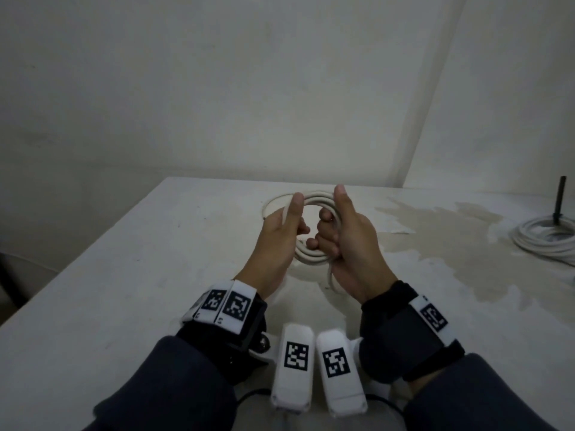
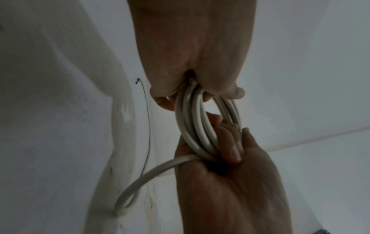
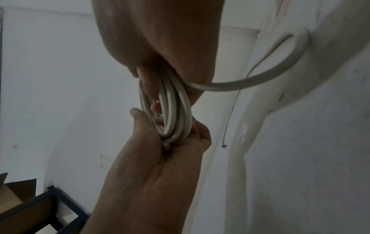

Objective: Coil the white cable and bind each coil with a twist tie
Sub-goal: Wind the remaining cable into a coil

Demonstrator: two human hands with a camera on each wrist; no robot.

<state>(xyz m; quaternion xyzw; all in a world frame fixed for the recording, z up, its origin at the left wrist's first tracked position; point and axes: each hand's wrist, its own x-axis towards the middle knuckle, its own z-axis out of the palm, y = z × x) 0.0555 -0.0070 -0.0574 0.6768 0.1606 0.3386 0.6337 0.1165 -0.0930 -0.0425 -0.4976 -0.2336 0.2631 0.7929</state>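
Note:
The white cable is wound into a coil (image 1: pixel 312 258) of several loops, held above the white table (image 1: pixel 155 259). My left hand (image 1: pixel 298 214) grips the coil's left side, thumb up along the loops. On the right side my right hand (image 1: pixel 331 209) grips it, fingers curled through the ring. A loose tail (image 1: pixel 331 276) runs from the right hand down to the table, also the tail (image 2: pixel 152 172) in the left wrist view. One cut cable end (image 3: pixel 166 145) sits in the left palm. A thin dark twist tie (image 3: pixel 232 110) lies on the table beneath the hands.
A second white coil (image 1: pixel 544 239) lies at the table's right edge with a dark upright stick (image 1: pixel 561 197) in it. A brownish stain (image 1: pixel 451 241) spreads over the right half. Walls stand close behind. A cardboard box and black frame (image 3: pixel 30 205) sit beside the table.

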